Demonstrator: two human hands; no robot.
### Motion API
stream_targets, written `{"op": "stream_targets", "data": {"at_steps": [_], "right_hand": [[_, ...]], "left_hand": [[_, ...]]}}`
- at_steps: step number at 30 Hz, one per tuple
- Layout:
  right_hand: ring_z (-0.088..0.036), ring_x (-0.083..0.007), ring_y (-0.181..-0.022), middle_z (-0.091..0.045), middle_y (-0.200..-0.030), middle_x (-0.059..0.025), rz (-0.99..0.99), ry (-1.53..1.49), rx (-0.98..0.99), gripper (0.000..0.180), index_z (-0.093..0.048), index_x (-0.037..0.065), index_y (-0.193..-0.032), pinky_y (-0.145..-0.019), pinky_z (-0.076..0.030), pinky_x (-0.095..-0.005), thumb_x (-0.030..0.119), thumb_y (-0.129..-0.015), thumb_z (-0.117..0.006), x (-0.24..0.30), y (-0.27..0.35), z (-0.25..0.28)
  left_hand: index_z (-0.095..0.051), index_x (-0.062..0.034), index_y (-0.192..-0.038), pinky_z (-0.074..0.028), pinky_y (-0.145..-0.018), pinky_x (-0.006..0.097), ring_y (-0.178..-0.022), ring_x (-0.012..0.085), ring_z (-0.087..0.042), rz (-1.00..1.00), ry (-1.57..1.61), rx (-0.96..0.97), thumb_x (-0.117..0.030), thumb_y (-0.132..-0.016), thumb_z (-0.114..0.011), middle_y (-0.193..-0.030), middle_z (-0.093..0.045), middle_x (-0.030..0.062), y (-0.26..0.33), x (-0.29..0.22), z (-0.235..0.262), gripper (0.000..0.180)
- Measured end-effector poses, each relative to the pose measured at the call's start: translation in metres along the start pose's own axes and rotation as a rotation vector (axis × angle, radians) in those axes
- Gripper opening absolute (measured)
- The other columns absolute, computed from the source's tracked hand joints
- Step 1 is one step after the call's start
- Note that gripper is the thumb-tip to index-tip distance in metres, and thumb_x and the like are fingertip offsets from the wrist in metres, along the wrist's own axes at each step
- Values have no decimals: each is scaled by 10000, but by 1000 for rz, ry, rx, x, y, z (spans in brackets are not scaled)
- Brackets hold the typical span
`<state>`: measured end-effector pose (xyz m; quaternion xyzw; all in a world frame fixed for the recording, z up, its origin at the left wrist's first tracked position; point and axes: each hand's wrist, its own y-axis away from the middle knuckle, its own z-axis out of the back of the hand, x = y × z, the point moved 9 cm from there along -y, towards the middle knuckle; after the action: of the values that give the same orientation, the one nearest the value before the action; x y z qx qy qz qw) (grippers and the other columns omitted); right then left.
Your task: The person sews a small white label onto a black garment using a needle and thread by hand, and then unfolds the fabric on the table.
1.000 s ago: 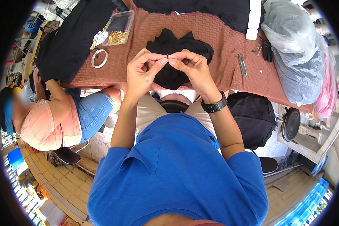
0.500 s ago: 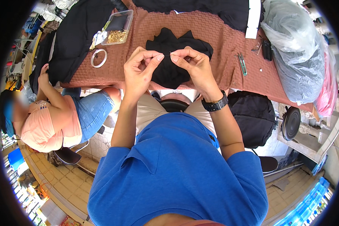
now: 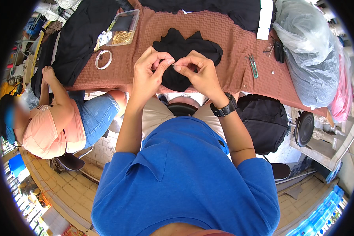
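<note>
My left hand (image 3: pixel 149 74) and my right hand (image 3: pixel 198 74) are raised over the near edge of a table with a brown textured cloth (image 3: pixel 224 35). Their pinched fingertips meet at a tiny thin item, too small to identify. Behind the hands a crumpled black fabric piece (image 3: pixel 185 51) lies on the cloth. A black watch (image 3: pixel 224 109) is on my right wrist.
A clear plastic box (image 3: pixel 124 31) with golden bits and a white tape ring (image 3: pixel 103 59) lie at the left. Small metal snips (image 3: pixel 253 65) lie at the right, beside a grey plastic bag (image 3: pixel 310 55). A seated person (image 3: pixel 55 118) in a peach top works at the left.
My hands stay pinched together and have shifted only slightly. The seated person's arm has moved along the table edge.
</note>
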<state>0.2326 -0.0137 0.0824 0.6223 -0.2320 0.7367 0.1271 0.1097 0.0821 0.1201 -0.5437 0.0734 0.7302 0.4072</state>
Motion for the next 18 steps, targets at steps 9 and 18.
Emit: {"op": "stream_targets", "data": {"at_steps": [9, 18], "right_hand": [[-545, -91, -698, -624, -806, -10, 23, 0, -64, 49, -747, 29, -886, -643, -439, -246, 49, -841, -753, -5, 4, 8], [-551, -123, -666, -593, -786, -42, 99, 81, -98, 63, -715, 18, -892, -612, -438, -266, 22, -832, -733, -3, 5, 15]], "left_hand": [[-691, -15, -888, -322, -597, 255, -667, 100, -364, -16, 8, 103, -95, -878, -737, -732, -382, -12, 1, 1, -13, 93], [-695, -25, -879, -325, -588, 247, -654, 85, -380, -30, 51, 131, -46, -874, -716, -735, -407, -18, 0, 1, -22, 30]]}}
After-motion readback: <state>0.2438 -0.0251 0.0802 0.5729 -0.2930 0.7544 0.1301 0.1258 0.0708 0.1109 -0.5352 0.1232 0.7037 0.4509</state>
